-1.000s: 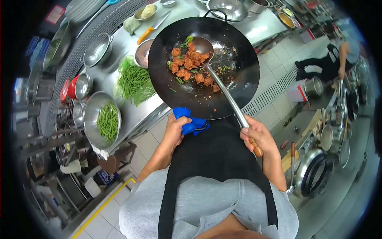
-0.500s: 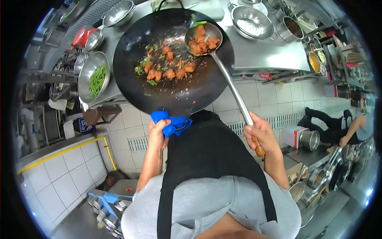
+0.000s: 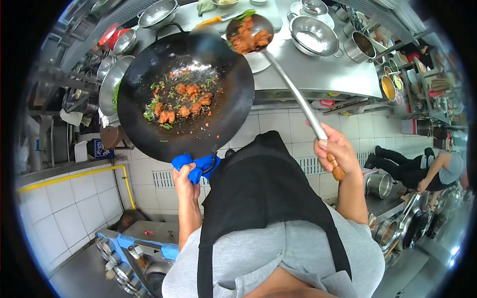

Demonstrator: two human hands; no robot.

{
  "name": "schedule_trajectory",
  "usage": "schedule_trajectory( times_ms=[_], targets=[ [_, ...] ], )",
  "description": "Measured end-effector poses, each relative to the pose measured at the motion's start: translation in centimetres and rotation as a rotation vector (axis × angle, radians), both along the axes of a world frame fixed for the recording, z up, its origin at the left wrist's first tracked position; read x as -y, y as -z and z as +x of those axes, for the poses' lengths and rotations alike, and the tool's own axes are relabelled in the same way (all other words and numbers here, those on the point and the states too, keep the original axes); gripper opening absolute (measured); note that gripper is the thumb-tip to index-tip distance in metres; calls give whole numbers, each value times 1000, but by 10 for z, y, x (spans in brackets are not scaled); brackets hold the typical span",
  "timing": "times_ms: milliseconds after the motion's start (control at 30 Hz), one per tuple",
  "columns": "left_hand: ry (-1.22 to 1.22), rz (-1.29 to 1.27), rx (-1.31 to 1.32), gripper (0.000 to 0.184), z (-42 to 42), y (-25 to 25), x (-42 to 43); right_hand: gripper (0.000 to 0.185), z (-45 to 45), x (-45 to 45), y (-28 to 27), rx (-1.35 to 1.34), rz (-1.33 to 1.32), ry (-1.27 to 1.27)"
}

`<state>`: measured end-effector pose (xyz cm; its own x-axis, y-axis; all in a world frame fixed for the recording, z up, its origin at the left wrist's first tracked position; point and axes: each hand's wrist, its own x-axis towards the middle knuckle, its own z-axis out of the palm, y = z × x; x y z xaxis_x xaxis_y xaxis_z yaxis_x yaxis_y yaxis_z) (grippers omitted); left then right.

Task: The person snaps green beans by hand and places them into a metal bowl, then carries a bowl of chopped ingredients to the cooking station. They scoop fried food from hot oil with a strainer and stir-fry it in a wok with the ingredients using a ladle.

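My left hand (image 3: 186, 179) is closed round a folded blue cloth (image 3: 183, 161) at the near loop handle of a big black wok (image 3: 226, 111). Browned fried chunks (image 3: 184, 110), chopped greens and red bits lie in the wok. With my right hand (image 3: 338, 151) I grip the wooden end of a long metal ladle (image 3: 293, 89). More browned chunks (image 3: 244, 40) and a green piece fill the ladle's bowl, which is raised beyond the wok's right rim. Partly hidden below that bowl is a white plate (image 3: 259, 62) on the steel counter.
On the steel counter (image 3: 343, 79) are a metal colander (image 3: 313, 36), a pot (image 3: 360, 47), a white cutting board (image 3: 271, 17) and a yellow-handled knife (image 3: 211, 21). A steel bowl (image 3: 107, 92) with green beans sits left of the wok. Another person (image 3: 437, 169) works at far right.
The wok has shifted left and nearer to me. The loaded ladle has gone from over the wok to beyond its right rim, and the plate has come into view.
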<state>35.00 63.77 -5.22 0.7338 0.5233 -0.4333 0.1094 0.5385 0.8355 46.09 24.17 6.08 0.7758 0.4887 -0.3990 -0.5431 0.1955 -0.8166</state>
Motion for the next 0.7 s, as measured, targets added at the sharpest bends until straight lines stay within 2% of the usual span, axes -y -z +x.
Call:
schedule_trajectory(
  times_ms=[167, 467, 500, 600, 700],
  targets=[
    [-61, 21, 25, 29, 1, 11, 9, 60, 39, 34, 13, 145, -318, 29],
    [-201, 21, -28, 29, 23, -8, 66, 59, 147, 63, 36, 135, -400, -151],
    [-234, 24, -39, 29, 28, -15, 77, 53, 158, 57, 33, 177, -444, -172],
    [-298, 23, -64, 29, 41, -26, 99, 57, 193, 48, 30, 275, -634, -237],
    [-374, 4, -40, 29, 50, -38, 123, 61, 208, 48, 29, 492, -931, -291]
  ],
)
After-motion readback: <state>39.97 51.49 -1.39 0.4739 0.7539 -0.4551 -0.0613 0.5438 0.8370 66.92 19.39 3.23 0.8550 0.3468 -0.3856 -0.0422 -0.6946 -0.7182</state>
